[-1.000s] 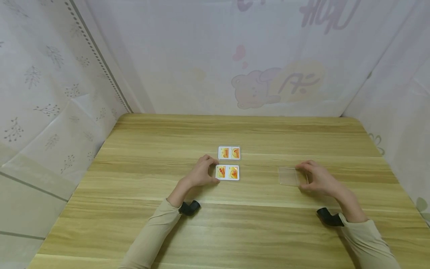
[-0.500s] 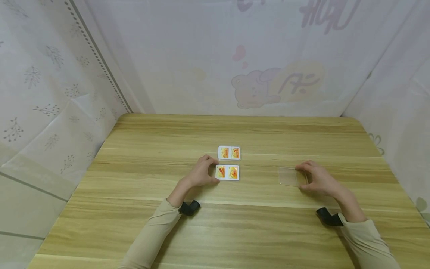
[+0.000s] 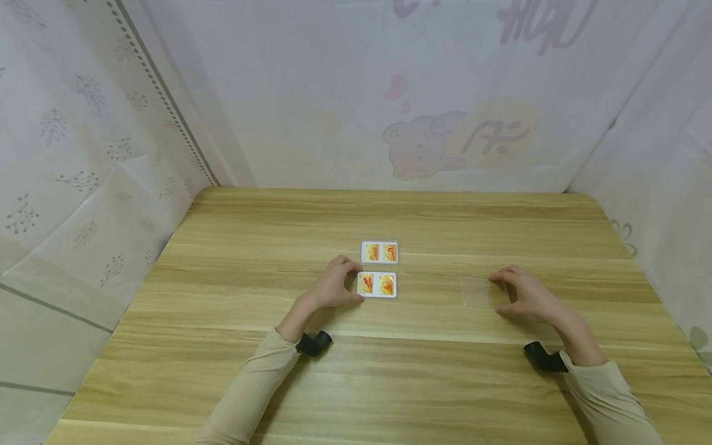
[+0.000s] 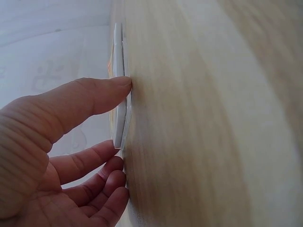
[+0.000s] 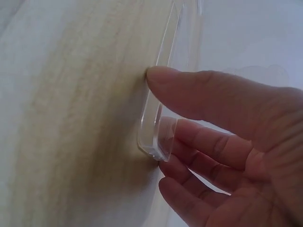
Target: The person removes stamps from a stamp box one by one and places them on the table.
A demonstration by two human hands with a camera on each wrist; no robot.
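My left hand (image 3: 332, 285) grips the near white card stack (image 3: 376, 285) by its left end, thumb on the near edge and fingers on the far edge. Orange and yellow pictures cover its top. In the left wrist view the white stack (image 4: 119, 120) sits in a thin clear tray, low on the table. Over to the right, my right hand (image 3: 527, 296) holds a clear plastic box or lid (image 3: 476, 292) between thumb and fingers. Close up, this clear box (image 5: 154, 120) shows raised walls and no cards inside. The palm-side end is partly hidden by my fingers.
A second white card set (image 3: 379, 252) with two orange pictures lies just beyond the near one. Wood-grain table (image 3: 267, 222) surrounds everything, and a pale printed curtain (image 3: 311, 111) hangs behind it. Black wrist mounts (image 3: 545, 358) sit close to the tabletop.
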